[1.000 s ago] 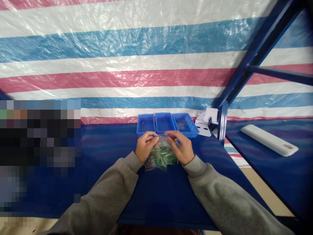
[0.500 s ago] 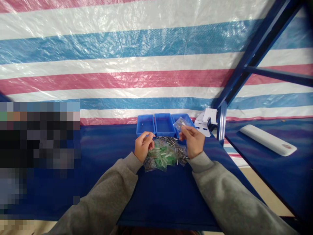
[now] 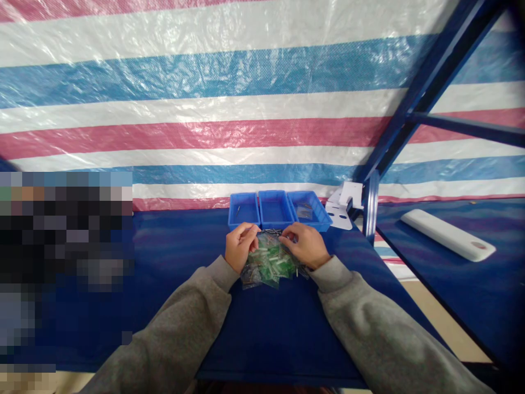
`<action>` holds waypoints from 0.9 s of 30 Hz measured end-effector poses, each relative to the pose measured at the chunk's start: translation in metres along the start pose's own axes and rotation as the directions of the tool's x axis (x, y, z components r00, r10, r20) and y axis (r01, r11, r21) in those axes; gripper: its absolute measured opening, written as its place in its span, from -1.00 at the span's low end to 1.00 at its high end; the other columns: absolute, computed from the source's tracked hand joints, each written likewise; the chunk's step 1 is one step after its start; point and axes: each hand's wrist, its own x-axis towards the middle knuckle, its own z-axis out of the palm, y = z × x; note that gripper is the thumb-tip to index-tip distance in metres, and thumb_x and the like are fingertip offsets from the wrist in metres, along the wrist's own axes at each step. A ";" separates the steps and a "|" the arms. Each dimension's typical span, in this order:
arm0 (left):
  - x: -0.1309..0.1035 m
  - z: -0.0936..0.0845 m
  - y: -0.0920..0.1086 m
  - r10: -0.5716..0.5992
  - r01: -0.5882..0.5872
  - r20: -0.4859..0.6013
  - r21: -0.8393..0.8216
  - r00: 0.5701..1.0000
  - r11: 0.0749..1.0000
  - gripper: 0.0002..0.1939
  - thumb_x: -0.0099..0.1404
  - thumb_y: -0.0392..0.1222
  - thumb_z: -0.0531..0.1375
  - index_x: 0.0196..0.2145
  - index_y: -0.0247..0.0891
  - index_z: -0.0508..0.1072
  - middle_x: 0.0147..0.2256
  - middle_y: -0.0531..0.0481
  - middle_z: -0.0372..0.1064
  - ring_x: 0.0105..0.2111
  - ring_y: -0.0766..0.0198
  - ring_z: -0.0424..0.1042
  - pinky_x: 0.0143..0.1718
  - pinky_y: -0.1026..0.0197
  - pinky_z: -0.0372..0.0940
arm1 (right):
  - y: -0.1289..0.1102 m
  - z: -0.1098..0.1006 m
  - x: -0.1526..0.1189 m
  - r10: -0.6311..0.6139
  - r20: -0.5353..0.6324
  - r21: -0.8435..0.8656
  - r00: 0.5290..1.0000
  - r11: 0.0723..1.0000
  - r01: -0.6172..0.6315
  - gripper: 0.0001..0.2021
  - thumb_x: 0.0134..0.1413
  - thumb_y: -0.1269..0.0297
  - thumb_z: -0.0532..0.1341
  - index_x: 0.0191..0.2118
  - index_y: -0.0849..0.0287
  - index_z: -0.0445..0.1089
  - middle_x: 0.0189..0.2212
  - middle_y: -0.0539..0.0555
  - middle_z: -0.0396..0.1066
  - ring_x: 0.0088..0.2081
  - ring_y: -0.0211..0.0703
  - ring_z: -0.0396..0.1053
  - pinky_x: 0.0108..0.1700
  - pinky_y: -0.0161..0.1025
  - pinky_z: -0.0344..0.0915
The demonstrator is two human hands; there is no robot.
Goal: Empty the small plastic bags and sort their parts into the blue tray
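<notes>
My left hand point(image 3: 239, 247) is closed in a pinch at the left edge of a pile of small clear plastic bags point(image 3: 273, 262), some with green in them. What sits between its fingertips is too small to make out. Over the pile's right side, my right hand point(image 3: 307, 245) curls with thumb and forefinger close together; whatever they grip, if anything, cannot be made out. Thin metal pieces point(image 3: 270, 232) show at the back of the pile, partly hidden by the right hand. A small clear bag point(image 3: 304, 210) lies in the right blue bin point(image 3: 324, 223).
Behind the pile stand a left blue bin point(image 3: 244, 223), holding a small thin piece, and a middle blue bin point(image 3: 275, 210). White cut-out sheets point(image 3: 339, 210) lie beside them, near a blue metal post point(image 3: 371, 208). A long white device point(image 3: 449, 235) rests on the right-hand table.
My right hand has let go of the small clear bag, which now lies in the right bin, and has moved left and down to the pile. My left hand has stayed nearly still.
</notes>
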 end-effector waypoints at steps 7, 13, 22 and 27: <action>0.000 0.000 0.000 -0.001 0.001 0.003 0.004 1.000 1.000 -0.71 0.22 -0.02 0.11 -0.37 -0.34 0.40 -0.68 0.13 0.23 -0.72 0.49 0.17 -0.67 0.40 0.08 | -0.001 0.011 -0.004 0.050 0.124 -0.166 0.991 0.986 -0.029 -0.93 -0.01 0.31 0.16 -0.40 0.11 0.39 -0.46 -0.03 0.37 -0.41 -0.25 0.30 -0.39 -0.33 0.07; 0.000 0.000 -0.001 0.003 -0.003 0.000 0.014 1.000 1.000 -0.71 0.23 -0.01 0.11 -0.37 -0.34 0.40 -0.68 0.12 0.23 -0.72 0.48 0.18 -0.67 0.40 0.08 | 0.000 0.016 -0.004 0.032 0.113 -0.154 0.993 0.988 -0.014 -0.91 0.06 0.32 0.10 -0.37 0.12 0.34 -0.43 0.00 0.37 -0.38 -0.22 0.32 -0.37 -0.32 0.09; 0.000 0.000 -0.001 0.000 0.000 0.005 0.016 1.000 1.000 -0.71 0.22 -0.01 0.11 -0.37 -0.34 0.40 -0.68 0.12 0.24 -0.72 0.48 0.17 -0.67 0.40 0.07 | -0.002 0.016 -0.003 0.067 -0.145 0.162 0.987 0.986 -0.043 -0.84 0.16 0.25 0.00 -0.31 0.16 0.27 -0.41 0.06 0.37 -0.35 -0.16 0.33 -0.27 -0.27 0.20; -0.001 0.000 -0.002 -0.004 0.004 0.007 0.022 1.000 1.000 -0.69 0.22 0.01 0.11 -0.36 -0.34 0.40 -0.68 0.12 0.24 -0.71 0.48 0.18 -0.66 0.39 0.09 | -0.010 0.010 -0.005 0.134 -0.215 0.313 0.967 0.948 -0.062 -0.80 0.18 0.19 -0.01 -0.25 0.17 0.26 -0.44 0.04 0.37 -0.42 -0.20 0.32 -0.32 -0.27 0.22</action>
